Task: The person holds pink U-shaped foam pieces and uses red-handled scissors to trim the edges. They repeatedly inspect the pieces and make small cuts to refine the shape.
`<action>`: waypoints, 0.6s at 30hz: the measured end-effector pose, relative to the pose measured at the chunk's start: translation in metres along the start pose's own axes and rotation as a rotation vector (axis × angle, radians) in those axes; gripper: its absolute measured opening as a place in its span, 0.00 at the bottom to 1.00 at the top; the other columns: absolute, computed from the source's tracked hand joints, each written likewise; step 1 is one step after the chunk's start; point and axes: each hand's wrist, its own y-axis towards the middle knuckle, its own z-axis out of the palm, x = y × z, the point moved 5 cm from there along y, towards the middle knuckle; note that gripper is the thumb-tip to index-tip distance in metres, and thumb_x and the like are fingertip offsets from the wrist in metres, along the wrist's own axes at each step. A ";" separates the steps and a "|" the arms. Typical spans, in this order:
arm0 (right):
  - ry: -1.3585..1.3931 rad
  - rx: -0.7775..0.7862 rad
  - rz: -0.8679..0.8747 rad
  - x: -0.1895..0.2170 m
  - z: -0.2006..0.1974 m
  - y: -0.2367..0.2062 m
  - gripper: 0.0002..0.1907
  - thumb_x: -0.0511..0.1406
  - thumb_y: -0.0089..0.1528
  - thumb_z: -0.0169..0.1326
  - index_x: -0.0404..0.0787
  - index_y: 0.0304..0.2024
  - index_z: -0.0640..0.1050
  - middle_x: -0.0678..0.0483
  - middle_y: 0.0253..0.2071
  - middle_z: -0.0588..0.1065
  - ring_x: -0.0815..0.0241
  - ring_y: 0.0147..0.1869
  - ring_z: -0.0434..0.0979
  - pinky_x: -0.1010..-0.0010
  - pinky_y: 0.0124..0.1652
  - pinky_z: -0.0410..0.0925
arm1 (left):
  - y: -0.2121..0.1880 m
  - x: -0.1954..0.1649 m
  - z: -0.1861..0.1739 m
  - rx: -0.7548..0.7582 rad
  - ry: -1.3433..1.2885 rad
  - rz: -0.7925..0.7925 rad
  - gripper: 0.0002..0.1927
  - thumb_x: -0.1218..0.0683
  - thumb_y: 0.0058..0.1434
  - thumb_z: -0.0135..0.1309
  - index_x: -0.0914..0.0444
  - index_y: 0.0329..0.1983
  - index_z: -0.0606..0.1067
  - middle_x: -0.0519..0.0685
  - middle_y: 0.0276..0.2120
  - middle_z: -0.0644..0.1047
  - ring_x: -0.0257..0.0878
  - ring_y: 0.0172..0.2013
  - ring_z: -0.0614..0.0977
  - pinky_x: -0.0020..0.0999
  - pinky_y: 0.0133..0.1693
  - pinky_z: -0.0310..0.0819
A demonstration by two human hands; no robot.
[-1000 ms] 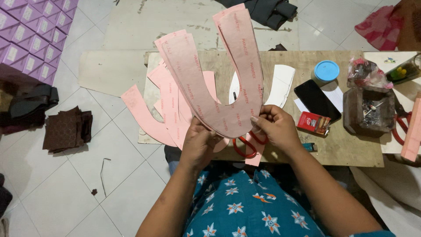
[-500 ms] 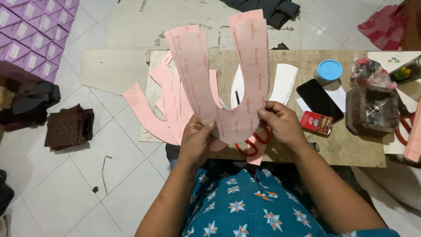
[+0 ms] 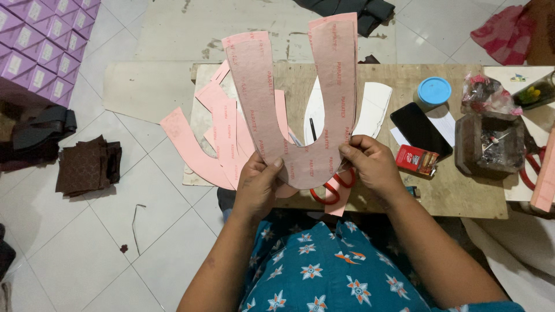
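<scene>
Hands are lifting the pink U-shaped cardboard pattern piece point(image 3: 300, 110) above the wooden bench point(image 3: 439, 190): your left hand point(image 3: 257, 188) and right hand point(image 3: 373, 164) are pinching its curved base (prongs pointing away), presumably aligning stacked layers, red-handled scissors point(image 3: 332, 188) lying beneath.

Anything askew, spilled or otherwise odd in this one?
Mostly ordinary. The pink U-shaped pieces held by left hand and right hand sit slightly offset, edges not flush. More pink cut pieces overhang the low wooden table. Nothing spilled.
</scene>
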 end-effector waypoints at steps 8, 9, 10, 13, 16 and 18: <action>0.193 -0.014 0.035 0.009 0.001 -0.001 0.13 0.33 0.65 0.54 0.33 0.51 0.76 0.52 0.43 0.79 0.64 0.45 0.79 0.71 0.48 0.73 | -0.002 0.002 -0.001 -0.008 -0.004 -0.027 0.21 0.59 0.67 0.48 0.66 0.64 0.67 0.56 0.53 0.79 0.43 0.51 0.82 0.43 0.54 0.79; 0.187 0.014 0.012 0.012 0.002 -0.002 0.13 0.32 0.65 0.54 0.32 0.51 0.76 0.52 0.43 0.79 0.64 0.45 0.79 0.71 0.48 0.74 | -0.002 0.000 0.000 -0.001 -0.017 -0.008 0.21 0.59 0.68 0.48 0.67 0.64 0.67 0.56 0.53 0.79 0.43 0.51 0.82 0.42 0.55 0.78; 0.181 0.042 -0.011 0.014 0.004 -0.003 0.14 0.31 0.65 0.54 0.32 0.52 0.76 0.52 0.43 0.78 0.64 0.45 0.79 0.70 0.48 0.74 | -0.002 -0.001 0.001 0.007 -0.031 0.011 0.20 0.60 0.69 0.48 0.68 0.64 0.68 0.56 0.53 0.79 0.43 0.52 0.81 0.41 0.55 0.78; 0.146 0.043 0.011 0.017 0.005 -0.006 0.13 0.31 0.64 0.55 0.32 0.52 0.76 0.52 0.43 0.78 0.64 0.46 0.79 0.71 0.49 0.74 | -0.002 -0.003 0.001 -0.011 -0.007 0.016 0.19 0.60 0.70 0.49 0.69 0.63 0.69 0.57 0.52 0.79 0.43 0.51 0.81 0.39 0.53 0.77; 0.136 0.043 0.002 0.018 0.005 -0.007 0.14 0.30 0.65 0.55 0.32 0.52 0.76 0.52 0.44 0.78 0.65 0.46 0.78 0.72 0.50 0.73 | -0.001 -0.003 0.001 -0.022 -0.019 0.003 0.19 0.60 0.69 0.48 0.69 0.62 0.69 0.57 0.51 0.80 0.43 0.50 0.82 0.39 0.53 0.78; 0.138 0.049 -0.006 0.017 0.005 -0.007 0.14 0.30 0.64 0.55 0.33 0.52 0.76 0.53 0.44 0.78 0.65 0.46 0.78 0.72 0.50 0.73 | -0.001 -0.002 0.001 -0.029 -0.037 -0.008 0.19 0.60 0.68 0.48 0.69 0.62 0.69 0.57 0.51 0.80 0.43 0.50 0.82 0.40 0.53 0.79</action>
